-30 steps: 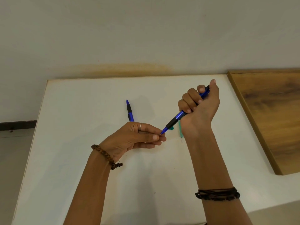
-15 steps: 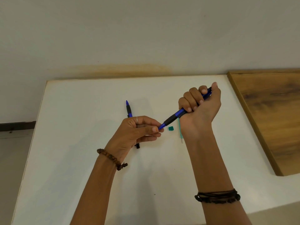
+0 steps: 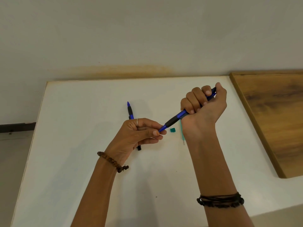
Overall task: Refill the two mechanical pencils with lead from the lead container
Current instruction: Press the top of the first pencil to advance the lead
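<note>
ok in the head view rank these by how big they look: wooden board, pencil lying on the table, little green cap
1. wooden board, by far
2. pencil lying on the table, partly hidden behind the left hand
3. green cap, smallest

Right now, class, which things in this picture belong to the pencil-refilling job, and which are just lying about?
Belong to the job:
- held pencil, gripped in the right hand
- left hand, pinching at its tip
- second pencil, lying on the white table
- teal lead container, mostly hidden behind the right wrist
- small teal cap

Just lying about:
- wooden board
</note>
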